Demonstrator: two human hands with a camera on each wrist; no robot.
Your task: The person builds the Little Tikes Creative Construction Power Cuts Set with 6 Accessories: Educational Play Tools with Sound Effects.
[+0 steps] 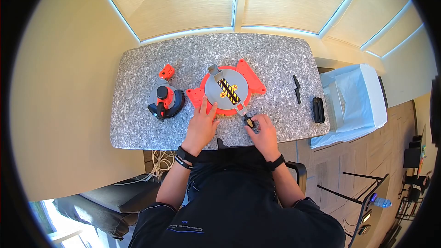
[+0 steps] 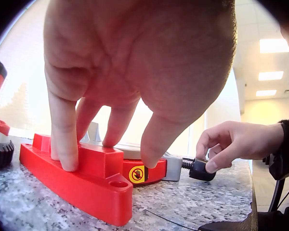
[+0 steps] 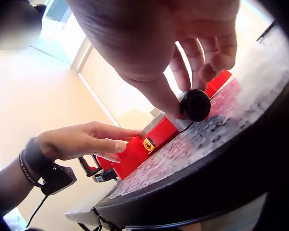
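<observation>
A red toy mitre saw base point(image 1: 250, 77) with a round grey turntable point(image 1: 213, 90) lies flat on the speckled table. Yellow-and-black stripes border the slot across its middle. My left hand point(image 1: 201, 125) rests on the base's left side, its extended fingertips touching the red part and the turntable's edge. At the front of the turntable, my right hand point(image 1: 265, 136) pinches a black knob point(image 3: 196, 105) between thumb and fingers. In the left wrist view, a short threaded shaft shows between this knob point(image 2: 201, 170) and the grey arm.
Left of the base stands the red-and-black saw head point(image 1: 161, 93), with a small red piece point(image 1: 167, 71) behind it. To the right lie a thin black strip point(image 1: 296, 89) and a black oblong part point(image 1: 318, 110). A lined bin point(image 1: 374, 96) stands beyond the table's right edge.
</observation>
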